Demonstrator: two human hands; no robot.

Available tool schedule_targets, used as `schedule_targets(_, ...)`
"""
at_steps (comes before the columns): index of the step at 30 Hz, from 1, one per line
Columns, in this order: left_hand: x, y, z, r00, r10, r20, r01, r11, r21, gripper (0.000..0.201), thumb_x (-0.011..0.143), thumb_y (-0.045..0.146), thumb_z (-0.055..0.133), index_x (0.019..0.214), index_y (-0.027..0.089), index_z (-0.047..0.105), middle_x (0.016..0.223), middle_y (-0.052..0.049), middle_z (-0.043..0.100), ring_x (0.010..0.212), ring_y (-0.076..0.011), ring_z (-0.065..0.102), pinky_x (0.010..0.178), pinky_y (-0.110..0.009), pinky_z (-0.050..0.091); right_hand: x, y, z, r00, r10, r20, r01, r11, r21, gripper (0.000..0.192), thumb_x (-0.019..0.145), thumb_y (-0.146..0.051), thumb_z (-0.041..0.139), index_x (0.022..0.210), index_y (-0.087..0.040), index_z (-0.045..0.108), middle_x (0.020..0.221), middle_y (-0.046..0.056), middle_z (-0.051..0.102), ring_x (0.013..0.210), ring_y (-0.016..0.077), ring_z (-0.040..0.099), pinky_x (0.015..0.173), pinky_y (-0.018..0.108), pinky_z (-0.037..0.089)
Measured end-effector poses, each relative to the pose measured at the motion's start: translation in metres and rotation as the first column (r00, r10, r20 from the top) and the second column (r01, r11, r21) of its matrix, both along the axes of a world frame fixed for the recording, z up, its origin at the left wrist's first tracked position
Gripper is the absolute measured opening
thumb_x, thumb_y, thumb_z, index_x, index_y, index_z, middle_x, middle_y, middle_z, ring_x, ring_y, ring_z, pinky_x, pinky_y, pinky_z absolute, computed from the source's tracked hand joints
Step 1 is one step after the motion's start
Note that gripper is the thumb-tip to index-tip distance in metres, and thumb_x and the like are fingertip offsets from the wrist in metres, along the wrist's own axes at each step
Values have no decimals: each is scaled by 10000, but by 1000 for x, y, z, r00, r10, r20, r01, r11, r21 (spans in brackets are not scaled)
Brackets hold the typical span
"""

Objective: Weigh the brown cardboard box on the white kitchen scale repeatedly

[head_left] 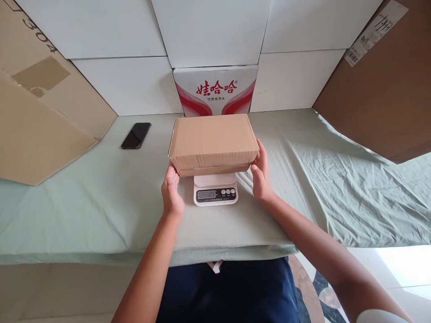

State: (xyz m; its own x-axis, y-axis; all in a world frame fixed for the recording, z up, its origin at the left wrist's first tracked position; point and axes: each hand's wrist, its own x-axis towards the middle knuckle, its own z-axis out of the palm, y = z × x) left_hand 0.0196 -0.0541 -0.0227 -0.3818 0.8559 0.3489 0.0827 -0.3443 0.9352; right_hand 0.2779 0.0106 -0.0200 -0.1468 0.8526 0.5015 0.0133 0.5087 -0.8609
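Note:
A closed brown cardboard box is held between my two hands over a white digital kitchen scale. My left hand grips the box's left near corner, and my right hand grips its right side. Most of the weighing platform is hidden beneath the box, so I cannot tell whether the box rests on it. The scale's dark display and several round buttons face me.
To the left lies a black smartphone on the green cloth. Behind the box stands a white-and-red carton against white panels. Large cardboard sheets, a tan one and a brown one, flank the table.

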Motion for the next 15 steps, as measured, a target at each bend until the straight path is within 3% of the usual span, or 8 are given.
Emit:
schedule_targets(9,1,1,2,998,54,30,-55,998,29,846,929,831,375,1535,270,561,1661,-108,502,1590,-307,402,1289,-422,364,2,6,-5,995,-44,-88,35,994,-107,820,939,-722,525,1637,-449,192,1784,4,268,1666,318,262,1331,683,288)
schedule_targets(15,2,4,5,997,33,63,-38,997,69,834,925,827,408,1541,286,555,1673,-88,489,1593,-301,396,1294,-411,356,4,9,-3,992,-52,-112,34,987,-159,763,960,-672,509,1626,-463,202,1787,-25,255,1668,305,258,1335,671,275)
